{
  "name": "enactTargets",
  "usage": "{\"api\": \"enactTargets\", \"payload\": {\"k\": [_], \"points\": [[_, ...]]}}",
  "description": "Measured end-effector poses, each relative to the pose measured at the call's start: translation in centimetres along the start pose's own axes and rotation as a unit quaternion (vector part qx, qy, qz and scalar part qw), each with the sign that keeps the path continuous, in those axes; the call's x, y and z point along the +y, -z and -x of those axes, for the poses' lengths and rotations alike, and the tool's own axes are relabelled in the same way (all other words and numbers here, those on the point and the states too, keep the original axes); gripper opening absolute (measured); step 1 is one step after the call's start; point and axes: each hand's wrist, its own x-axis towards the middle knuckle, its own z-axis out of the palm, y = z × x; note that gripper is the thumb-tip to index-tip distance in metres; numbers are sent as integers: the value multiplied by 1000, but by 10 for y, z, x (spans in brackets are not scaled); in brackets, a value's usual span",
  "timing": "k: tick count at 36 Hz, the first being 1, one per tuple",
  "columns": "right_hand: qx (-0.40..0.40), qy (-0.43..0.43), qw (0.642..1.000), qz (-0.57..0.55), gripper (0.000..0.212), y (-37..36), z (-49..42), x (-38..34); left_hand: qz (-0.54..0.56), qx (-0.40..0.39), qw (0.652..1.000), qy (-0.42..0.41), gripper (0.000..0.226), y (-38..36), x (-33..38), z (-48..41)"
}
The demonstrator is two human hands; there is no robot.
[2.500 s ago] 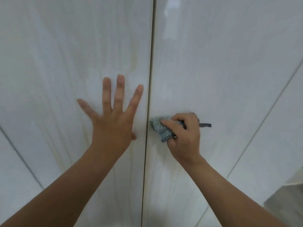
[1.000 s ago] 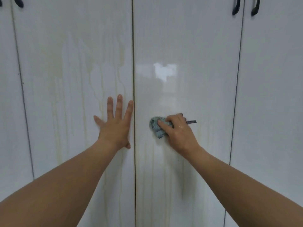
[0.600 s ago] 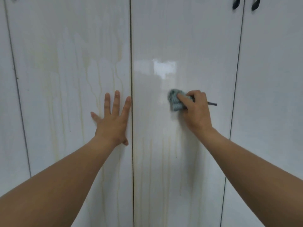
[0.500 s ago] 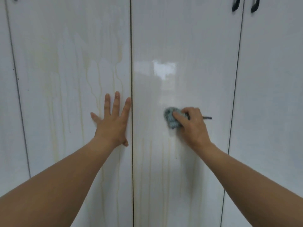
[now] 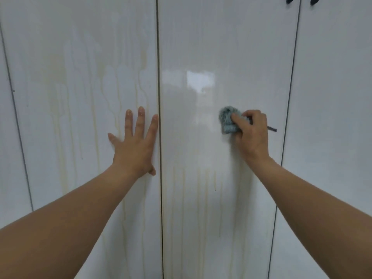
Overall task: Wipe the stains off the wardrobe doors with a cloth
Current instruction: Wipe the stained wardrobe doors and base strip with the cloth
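Your right hand (image 5: pixel 252 135) clenched a bunched grey-blue cloth (image 5: pixel 226 122) against the middle wardrobe door (image 5: pixel 221 47), fingers (image 5: pixel 238 120) curled over it and a dark strip of the cloth poking out past your knuckles. Your left hand (image 5: pixel 133 147) lay flat with straight fingers on the neighbouring door (image 5: pixel 80 57), just across the seam (image 5: pixel 159 77) from the grip, holding nothing. The risk sat below the cloth: yellowish drip streaks (image 5: pixel 199 190) ran down the panel under your wrist, and more marked the door around your left palm. With the cloth wadded so small, I judge each pass would have covered little, skipped strips between strokes, or dragged residue into the glossy patch (image 5: pixel 199 81) above the grip. A hard push might also have flexed the door.
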Motion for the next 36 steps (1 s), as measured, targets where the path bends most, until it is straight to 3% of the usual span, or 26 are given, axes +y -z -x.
{"api": "enactTargets", "payload": {"k": [3,7,9,15,21,26,31,36], "points": [[-8,9,1000,-9,29,-3,27,5,-27,41,999,-23,158,-11,-10,4],[-10,19,1000,-4,45,-7,48,13,28,128,990,-54,104,-32,-25,13],[-5,12,1000,-9,47,-6,52,12,43,145,987,-56,96,-39,-21,15],[-5,-20,999,-26,45,-3,53,4,41,126,991,-35,89,-51,-8,10],[-88,-25,995,-28,38,23,28,1,37,105,994,16,84,-53,-9,10],[31,-46,998,-6,40,48,-16,27,39,82,996,27,87,-50,-6,11],[-48,-18,998,29,35,37,20,35,43,62,997,33,87,-47,-3,10],[-205,65,977,8,42,27,90,26,29,46,998,36,87,-47,-3,11]]}}
